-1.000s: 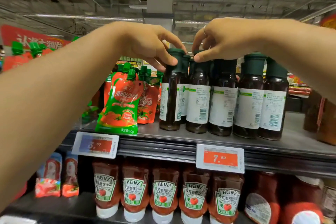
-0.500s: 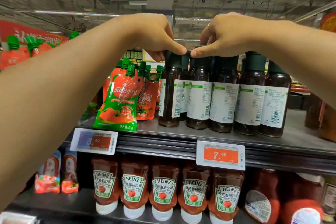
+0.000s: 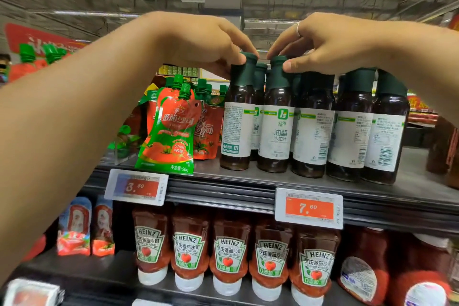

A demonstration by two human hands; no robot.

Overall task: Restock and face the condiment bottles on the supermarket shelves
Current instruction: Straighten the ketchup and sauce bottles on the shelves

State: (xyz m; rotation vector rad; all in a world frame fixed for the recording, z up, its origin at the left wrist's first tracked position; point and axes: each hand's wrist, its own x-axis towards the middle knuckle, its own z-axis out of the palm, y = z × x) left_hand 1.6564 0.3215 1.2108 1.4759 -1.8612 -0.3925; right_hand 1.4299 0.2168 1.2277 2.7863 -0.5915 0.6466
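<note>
While both hands work at cap height, the left hand (image 3: 198, 42) pinches the cap of the leftmost dark bottle (image 3: 236, 117) and the right hand (image 3: 320, 45) pinches its neighbour (image 3: 274, 119), presumably to twist labels outward. Both stand upright near the upper shelf (image 3: 248, 176) front edge; the neighbour's label faces front, the leftmost shows side print.
</note>
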